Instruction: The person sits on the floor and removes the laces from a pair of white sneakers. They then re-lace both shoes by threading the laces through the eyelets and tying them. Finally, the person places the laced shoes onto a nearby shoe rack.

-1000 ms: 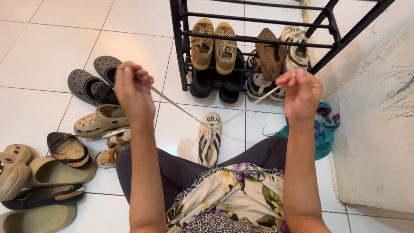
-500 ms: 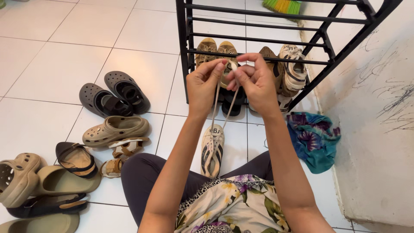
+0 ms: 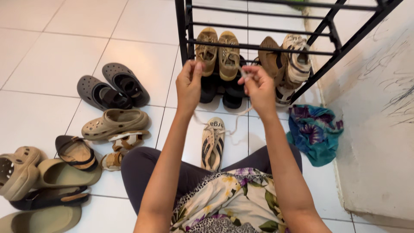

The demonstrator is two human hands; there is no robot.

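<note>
The cream sneaker [image 3: 213, 142] with dark stripes lies on the white tile floor [image 3: 47, 56] between the person's knees. Its shoelace [image 3: 235, 125], taut half a second ago, now hangs in slack loops. Left hand [image 3: 188, 86] and right hand [image 3: 258, 86] have parted, each pinching a lace end. Clogs [image 3: 114, 122] crowd the left; the black shoe rack [image 3: 258, 43] closes the far side.
</note>
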